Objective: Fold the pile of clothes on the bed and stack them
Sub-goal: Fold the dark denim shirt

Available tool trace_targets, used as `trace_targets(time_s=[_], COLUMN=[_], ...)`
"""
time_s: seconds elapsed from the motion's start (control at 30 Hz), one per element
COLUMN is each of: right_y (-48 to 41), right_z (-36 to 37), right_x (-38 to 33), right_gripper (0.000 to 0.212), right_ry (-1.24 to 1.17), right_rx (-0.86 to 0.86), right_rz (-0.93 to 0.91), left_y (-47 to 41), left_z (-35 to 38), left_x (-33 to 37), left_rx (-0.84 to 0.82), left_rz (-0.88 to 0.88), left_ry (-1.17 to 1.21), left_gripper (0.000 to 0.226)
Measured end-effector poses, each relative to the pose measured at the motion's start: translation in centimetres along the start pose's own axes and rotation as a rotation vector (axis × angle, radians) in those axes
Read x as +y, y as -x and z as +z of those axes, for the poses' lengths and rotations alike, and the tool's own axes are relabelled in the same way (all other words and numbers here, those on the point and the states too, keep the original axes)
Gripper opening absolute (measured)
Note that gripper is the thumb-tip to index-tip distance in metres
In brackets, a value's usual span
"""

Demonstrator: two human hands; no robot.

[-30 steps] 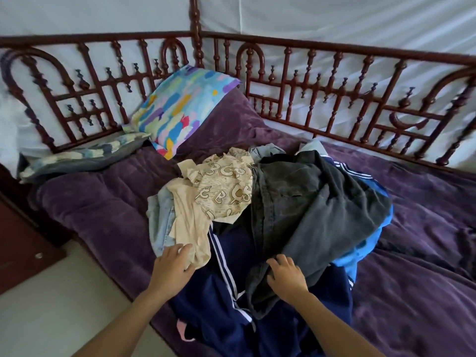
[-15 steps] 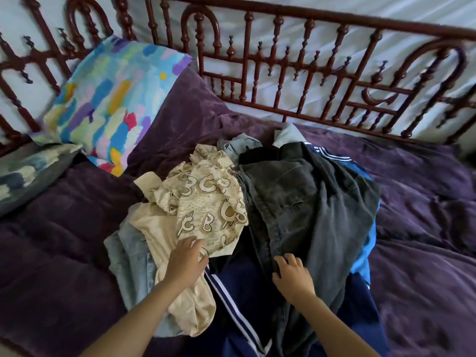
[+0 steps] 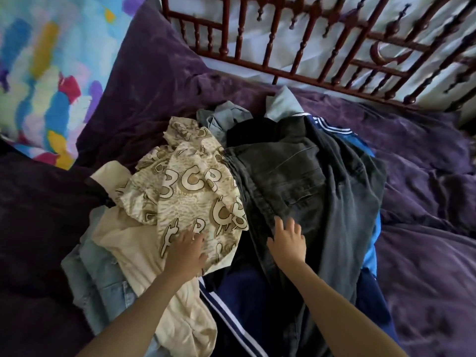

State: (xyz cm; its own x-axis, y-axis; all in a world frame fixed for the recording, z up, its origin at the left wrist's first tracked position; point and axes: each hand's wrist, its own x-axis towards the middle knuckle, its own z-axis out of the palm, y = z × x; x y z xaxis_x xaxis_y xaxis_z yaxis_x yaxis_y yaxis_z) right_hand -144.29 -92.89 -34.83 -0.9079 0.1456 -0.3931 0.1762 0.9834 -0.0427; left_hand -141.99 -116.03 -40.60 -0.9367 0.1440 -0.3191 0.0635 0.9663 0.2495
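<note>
- Fingers (image 3: 281, 222) of the right hand (image 3: 288, 239) are spread apart and laid flat on the dark grey jeans (image 3: 296, 181), pinching nothing as far as I can see.
- Fingers (image 3: 192, 234) of the left hand (image 3: 186, 249) are blurred; they look loosely straight and rest on the printed beige shirt (image 3: 195, 191), with no fold of cloth caught between them.
- The pile of clothes sits mid-bed on the purple bedcover (image 3: 425, 202), reaching from near the railed far edge (image 3: 309, 47) down to the near edge, where the forearms come in.
- The jeans lie on top of the pile's right half. Their long axis runs from the far edge toward the near edge, with the pocket end farther away and a leg trailing down beside the right forearm.
- The right hand touches the jeans' left seam about midway along, so most of the garment lies ahead of and to the right of those fingers. This hand is plainly the nearer one for lifting them.
- The shirt lies crumpled just beside the jeans on their left, mostly ahead of the left fingers, over a cream garment (image 3: 134, 243) and a light denim piece (image 3: 98, 274).
- Navy striped track pants (image 3: 239, 305) lie underneath, between the two wrists.
- Nothing is folded or stacked yet; picking one top garment looks like the step in hand.
</note>
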Motion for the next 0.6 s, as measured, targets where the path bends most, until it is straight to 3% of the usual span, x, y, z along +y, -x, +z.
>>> trace_targets(time_s=[0.07,0.17,0.37,0.6], right_y=[-1.6,-2.6,-2.6,2.8], right_z=[0.5,1.4,0.7,-1.1], right_x=[0.4,0.9,2.2,4.9], right_gripper=[0.065,0.066,0.053,0.047], right_ry=[0.029,0.022,-0.024,-0.061], right_rx=[-0.033,-0.084,-0.019,0.038], right_rz=[0.039,0.048,0.045,0.070], left_y=[0.3,0.5,1.2,2.9], left_z=[1.1,2.3,2.3,0.9], left_x=[-1.6,-3.2,-1.7,3.4], left_rx=[-0.009,-0.018,-0.010,0.012], left_rz=[0.057,0.158,0.079,-0.054], left_ry=[-0.011,-0.140,-0.147,0.194], left_gripper=[0.046,0.064,0.056,0.049])
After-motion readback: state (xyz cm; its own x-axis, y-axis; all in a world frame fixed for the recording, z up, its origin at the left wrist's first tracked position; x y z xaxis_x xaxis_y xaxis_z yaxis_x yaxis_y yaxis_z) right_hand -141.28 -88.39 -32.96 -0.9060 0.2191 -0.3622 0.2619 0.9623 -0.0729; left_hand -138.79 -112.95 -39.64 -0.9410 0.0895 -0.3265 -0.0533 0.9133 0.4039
